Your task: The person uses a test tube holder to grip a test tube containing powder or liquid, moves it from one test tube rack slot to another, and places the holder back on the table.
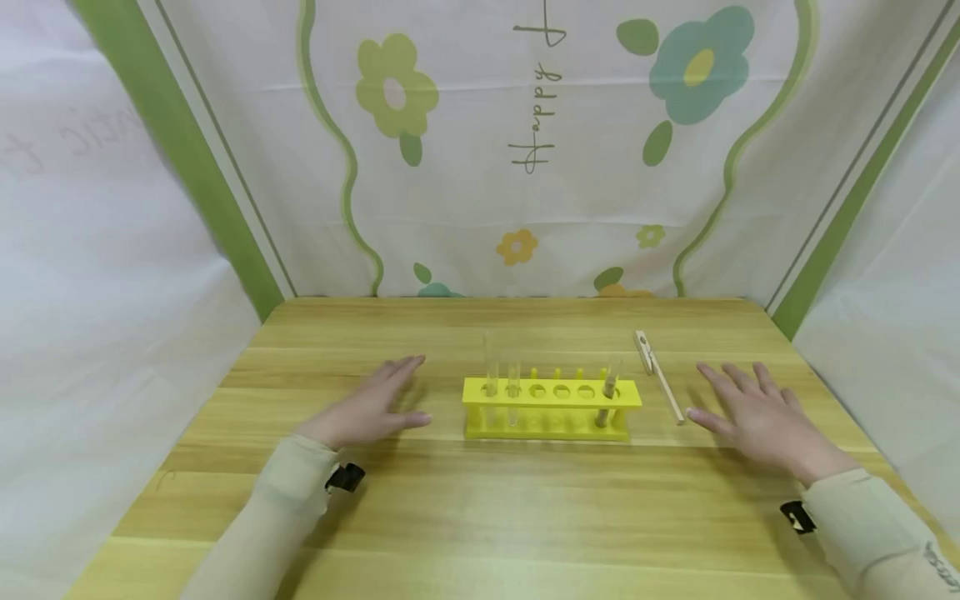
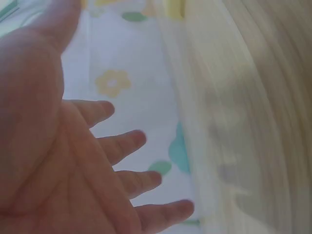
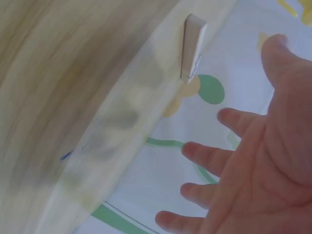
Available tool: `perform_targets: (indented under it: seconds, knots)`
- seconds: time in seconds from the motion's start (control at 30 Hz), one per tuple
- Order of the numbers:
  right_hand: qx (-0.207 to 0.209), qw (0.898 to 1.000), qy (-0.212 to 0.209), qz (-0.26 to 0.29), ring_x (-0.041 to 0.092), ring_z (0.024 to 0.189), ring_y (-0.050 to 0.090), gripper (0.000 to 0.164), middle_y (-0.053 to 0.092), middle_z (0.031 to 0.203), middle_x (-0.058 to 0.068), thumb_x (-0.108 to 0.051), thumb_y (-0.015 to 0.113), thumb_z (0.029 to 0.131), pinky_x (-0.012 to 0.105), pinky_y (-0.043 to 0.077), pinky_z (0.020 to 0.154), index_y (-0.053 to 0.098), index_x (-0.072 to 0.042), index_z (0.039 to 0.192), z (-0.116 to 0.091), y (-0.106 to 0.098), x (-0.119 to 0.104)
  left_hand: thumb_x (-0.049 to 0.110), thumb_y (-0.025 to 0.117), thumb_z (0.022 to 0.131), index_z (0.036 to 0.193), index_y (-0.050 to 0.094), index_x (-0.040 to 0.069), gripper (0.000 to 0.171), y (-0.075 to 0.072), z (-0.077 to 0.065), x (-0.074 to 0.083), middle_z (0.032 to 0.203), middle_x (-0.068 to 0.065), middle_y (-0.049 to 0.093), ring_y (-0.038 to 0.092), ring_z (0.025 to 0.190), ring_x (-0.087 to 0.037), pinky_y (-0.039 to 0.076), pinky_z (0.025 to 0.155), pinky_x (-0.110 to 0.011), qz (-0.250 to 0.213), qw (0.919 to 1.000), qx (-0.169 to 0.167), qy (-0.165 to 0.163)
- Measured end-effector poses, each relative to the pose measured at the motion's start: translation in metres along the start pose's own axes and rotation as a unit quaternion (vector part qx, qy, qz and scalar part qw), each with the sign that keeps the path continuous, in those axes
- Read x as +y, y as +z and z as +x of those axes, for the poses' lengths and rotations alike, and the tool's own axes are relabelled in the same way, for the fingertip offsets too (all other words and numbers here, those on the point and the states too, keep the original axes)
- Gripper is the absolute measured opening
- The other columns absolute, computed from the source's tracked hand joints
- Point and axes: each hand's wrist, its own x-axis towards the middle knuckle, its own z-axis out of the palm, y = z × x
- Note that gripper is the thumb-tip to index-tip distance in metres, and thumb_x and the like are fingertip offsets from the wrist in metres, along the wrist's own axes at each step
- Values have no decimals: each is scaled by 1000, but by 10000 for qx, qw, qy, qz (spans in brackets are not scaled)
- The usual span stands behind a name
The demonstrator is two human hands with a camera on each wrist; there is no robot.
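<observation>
A yellow test tube rack (image 1: pixel 555 403) stands mid-table. In its left end are two clear test tubes, a taller one (image 1: pixel 491 371) and a shorter one (image 1: pixel 513 379); at the right end, another test tube (image 1: pixel 610 387) has something dark in its lower part. Left of the rack, my left hand (image 1: pixel 366 412) has its fingers extended and holds nothing. My right hand (image 1: pixel 765 423) is likewise spread and bare on the right. Between the rack and that hand lies a wooden test tube holder (image 1: pixel 667 390), whose clip end (image 3: pixel 193 46) shows in the right wrist view.
The wood-grain table (image 1: pixel 480 517) ends at a white curtain (image 1: pixel 465 183) printed with flowers, and white cloth hangs at both sides. Several yellow pegs (image 1: pixel 557 373) rise along the rack's rear side. A blue mark (image 3: pixel 66 156) shows on the table in the right wrist view.
</observation>
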Motion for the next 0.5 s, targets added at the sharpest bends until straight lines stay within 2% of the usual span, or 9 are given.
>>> perform_targets:
  seconds: [0.13,0.23,0.33,0.4,0.5]
  knots:
    - [76,9998,-132,-134,61,122,12,77,27,138,32,-62,40,89,75,9,87,26,-10,145,1,-1,-1,56,57,83,146,17,33,78,7,8,8,147,7,26,25,133,-17,27,103,-45,-668,9976,-6,160]
    - [220,9988,-334,-291,58,117,26,73,38,132,31,-58,45,89,71,18,89,40,-3,137,3,1,-1,49,60,85,143,26,33,69,13,14,13,140,5,40,35,127,-18,33,100,-44,-1099,9935,134,265]
    - [358,9981,-424,-268,53,114,35,65,44,127,31,-52,51,90,67,23,91,48,-1,130,5,2,-1,41,62,86,141,33,30,63,20,22,18,134,2,46,41,123,-24,35,98,-45,-1668,9848,171,443]
    - [472,9978,-421,-202,51,112,39,60,48,124,30,-48,53,90,65,26,91,51,-2,128,6,3,-1,36,63,87,140,36,24,61,26,27,21,132,-2,48,43,121,-27,36,97,-45,-2033,9772,112,600]
    - [532,9980,-351,-37,49,109,44,54,50,121,29,-42,54,91,64,31,89,52,-1,127,8,2,-1,32,65,86,138,41,20,58,35,33,24,128,-1,50,47,117,-24,41,94,-40,-2454,9676,11,594]
